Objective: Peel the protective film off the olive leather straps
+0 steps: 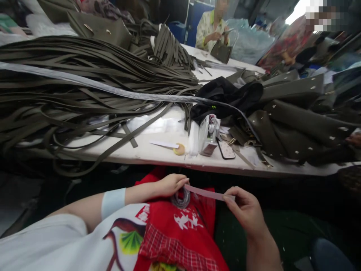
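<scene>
Low over my red apron (pixel 203 241), my left hand (pixel 170 185) pinches a roll of tape (pixel 182 198) that looks clear or greyish. A pale, translucent strip of tape (pixel 205 193) stretches from the roll across to my right hand (pixel 244 207). The strip's free end is pinched there between thumb and forefinger. Both hands are below the front edge of the white table (pixel 158 156), apart from it. My left fingers partly cover the roll's upper side.
Long dark olive straps (pixel 84 71) are heaped on the left. At the right lie dark olive bag pieces (pixel 304 128) with metal studs. Near the table edge are a phone (pixel 226 149), a clear plastic holder (pixel 208 137) and a small yellow disc (pixel 179 149). A co-worker (pixel 211 30) handles a bag behind.
</scene>
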`<state>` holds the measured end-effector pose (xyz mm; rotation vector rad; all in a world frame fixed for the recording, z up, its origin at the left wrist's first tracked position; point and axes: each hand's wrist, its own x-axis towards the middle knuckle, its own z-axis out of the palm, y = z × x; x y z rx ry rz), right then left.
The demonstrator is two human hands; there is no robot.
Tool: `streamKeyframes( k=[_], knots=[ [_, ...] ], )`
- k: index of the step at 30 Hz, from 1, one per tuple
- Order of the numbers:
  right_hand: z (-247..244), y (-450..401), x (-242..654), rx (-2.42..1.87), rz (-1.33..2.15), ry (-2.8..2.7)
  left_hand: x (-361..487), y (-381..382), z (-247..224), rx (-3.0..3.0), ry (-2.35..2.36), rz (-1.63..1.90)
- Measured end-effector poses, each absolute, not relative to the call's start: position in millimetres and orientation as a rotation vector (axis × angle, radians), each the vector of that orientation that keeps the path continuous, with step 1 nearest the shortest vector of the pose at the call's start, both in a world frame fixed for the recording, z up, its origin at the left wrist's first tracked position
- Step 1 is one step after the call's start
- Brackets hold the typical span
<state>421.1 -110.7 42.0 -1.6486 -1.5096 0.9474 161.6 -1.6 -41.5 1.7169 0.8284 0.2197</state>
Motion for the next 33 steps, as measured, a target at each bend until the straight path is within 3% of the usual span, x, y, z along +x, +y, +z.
streamKeyframes(
  k=[4,20,26,33],
  knots=[
    [40.7,-117.0,393.1,-1.703,1.052,-1.713,158.5,-4.2,-39.0,1.666,0.800,0.257],
    [4.7,-86.3,331.0,-1.769,0.637,-2.044,156.5,-6.9,-34.8,1.686,0.836,0.254],
    [-20.8,-67.9,333.7,-1.658,0.850,-1.698,151.8,-6.6,-31.5,1.732,0.698,0.301],
    [-58.3,-62.3,330.6,-1.549,1.449,-1.054,150.8,-14.3,-30.3,1.947,0.675,0.340]
  ],
)
